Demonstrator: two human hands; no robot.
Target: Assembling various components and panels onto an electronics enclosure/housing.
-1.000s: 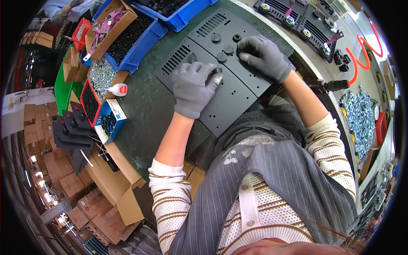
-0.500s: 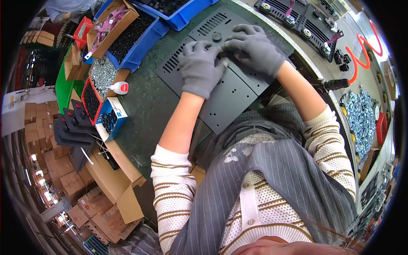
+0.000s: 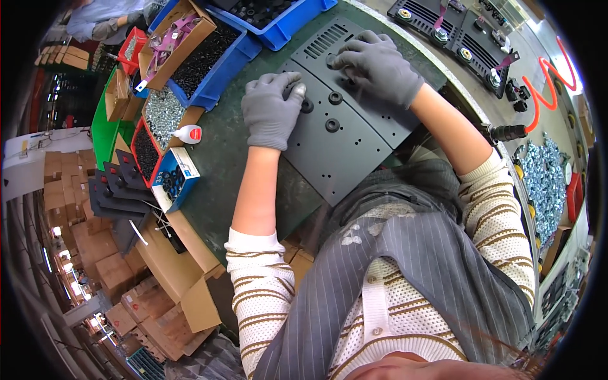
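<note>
A flat dark-grey metal panel (image 3: 342, 158) with slots and small holes lies on the green-topped bench. My left hand (image 3: 271, 109), in a grey glove, rests over the panel's left part, fingers bent and thumb apart. Beside its thumb is a black rubber grommet (image 3: 307, 105). Another grommet (image 3: 335, 98) and a third grommet (image 3: 332, 125) sit on the panel between and below my hands. My right hand (image 3: 380, 69), gloved too, is curled over the far right part, its fingertips closed at a round black grommet (image 3: 331, 61). The right thumb is mostly hidden.
Blue bins (image 3: 218, 66) of black parts stand beyond the panel. Left are a bin of silver screws (image 3: 163, 114), a white bottle (image 3: 189, 133) and a small blue box (image 3: 176, 180). A red coiled hose (image 3: 548, 95) hangs right, near slotted black panels (image 3: 462, 38). Another person's arm shows far left.
My left hand has moved left, away from my right hand, uncovering grommets on the panel. My right fingertips have come onto the round black piece near the slots. The whole view has shifted slightly.
</note>
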